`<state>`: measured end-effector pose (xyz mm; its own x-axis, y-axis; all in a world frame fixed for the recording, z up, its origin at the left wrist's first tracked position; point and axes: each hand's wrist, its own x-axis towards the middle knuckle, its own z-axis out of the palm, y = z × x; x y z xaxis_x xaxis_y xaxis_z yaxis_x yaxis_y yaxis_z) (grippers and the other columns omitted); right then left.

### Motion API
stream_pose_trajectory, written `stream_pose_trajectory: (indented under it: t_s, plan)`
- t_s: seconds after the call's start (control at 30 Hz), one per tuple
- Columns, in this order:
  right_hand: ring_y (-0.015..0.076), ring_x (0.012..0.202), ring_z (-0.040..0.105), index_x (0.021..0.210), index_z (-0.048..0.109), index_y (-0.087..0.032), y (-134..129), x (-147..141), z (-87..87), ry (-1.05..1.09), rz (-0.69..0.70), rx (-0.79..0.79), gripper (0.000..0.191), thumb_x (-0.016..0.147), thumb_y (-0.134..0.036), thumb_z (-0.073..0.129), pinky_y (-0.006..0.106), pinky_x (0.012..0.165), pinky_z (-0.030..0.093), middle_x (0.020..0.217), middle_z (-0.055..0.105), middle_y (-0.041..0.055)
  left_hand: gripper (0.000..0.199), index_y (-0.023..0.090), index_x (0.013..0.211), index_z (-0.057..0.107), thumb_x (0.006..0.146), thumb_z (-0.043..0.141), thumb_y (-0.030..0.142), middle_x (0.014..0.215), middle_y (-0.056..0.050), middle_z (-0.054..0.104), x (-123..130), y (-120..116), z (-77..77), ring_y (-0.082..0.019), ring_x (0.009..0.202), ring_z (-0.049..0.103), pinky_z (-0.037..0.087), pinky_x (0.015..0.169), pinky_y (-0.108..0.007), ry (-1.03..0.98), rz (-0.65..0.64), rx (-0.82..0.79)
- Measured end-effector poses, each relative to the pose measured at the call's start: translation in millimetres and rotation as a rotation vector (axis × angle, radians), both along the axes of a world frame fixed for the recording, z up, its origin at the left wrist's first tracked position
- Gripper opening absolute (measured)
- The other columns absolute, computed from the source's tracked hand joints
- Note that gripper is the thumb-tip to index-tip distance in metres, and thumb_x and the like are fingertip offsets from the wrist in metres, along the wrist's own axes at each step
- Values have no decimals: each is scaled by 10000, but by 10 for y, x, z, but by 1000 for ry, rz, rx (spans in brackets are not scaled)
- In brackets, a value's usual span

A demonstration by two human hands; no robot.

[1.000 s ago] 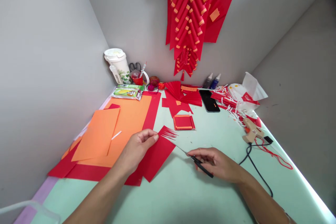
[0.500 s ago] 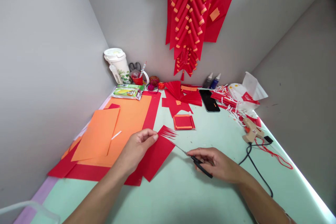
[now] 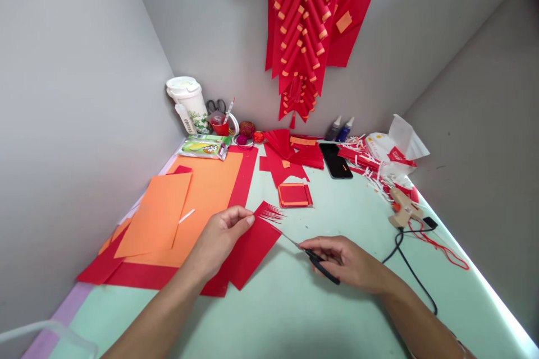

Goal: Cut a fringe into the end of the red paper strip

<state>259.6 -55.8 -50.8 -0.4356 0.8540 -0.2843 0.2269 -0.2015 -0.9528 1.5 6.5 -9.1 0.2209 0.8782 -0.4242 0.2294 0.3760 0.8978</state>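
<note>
Between thumb and fingers, my left hand [image 3: 229,233] pinches a sheet of red paper [image 3: 255,249] near its upper left edge. Thin fringe strips [image 3: 272,213] fan out from the paper's upper right side. My right hand [image 3: 343,261] is closed around the black handles of a pair of scissors [image 3: 322,266]. Their blades point up and left, with the tips at the paper's right edge just below the fringe. Beyond the paper lies a small red packet with orange borders [image 3: 295,195].
Large orange sheets [image 3: 154,213] lie over red card on the left. Folded red paper fans [image 3: 278,146], a phone [image 3: 336,161] and shredded paper strips are at the back. A glue gun [image 3: 404,207] with a black cord lies right. Red paper firecrackers [image 3: 301,22] hang on the wall.
The scissors' tips have shifted very slightly right, toward the edge of the red paper. Both hands stay almost where they were, with the same holds.
</note>
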Motion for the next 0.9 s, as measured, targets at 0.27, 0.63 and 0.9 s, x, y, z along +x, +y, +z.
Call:
stream_pose_trajectory:
  t_s: [0.27,0.63,0.9]
  plan:
    - [103,646,504,1141,618,-222,4,6,-15,16,8,-8,368,786,-146,558,212,630,463,724,482,-21,257,202,745,580,722,622,454,630,35,571,16,-10,31,-116,538,500,363,493,-198,-1,19,-5]
    - [101,641,487,1131,633,-231,3,13,-14,8,-7,-2,354,787,-170,575,203,604,443,737,492,-16,249,203,735,578,715,630,446,623,46,553,10,-9,10,-105,528,478,353,488,-191,-9,26,5]
    - [131,710,545,1154,632,-243,-2,30,-24,-50,-1,22,375,790,-195,560,220,616,456,878,619,21,264,198,745,567,722,620,455,633,37,548,17,-3,27,-113,535,482,356,493,-200,6,14,-1]
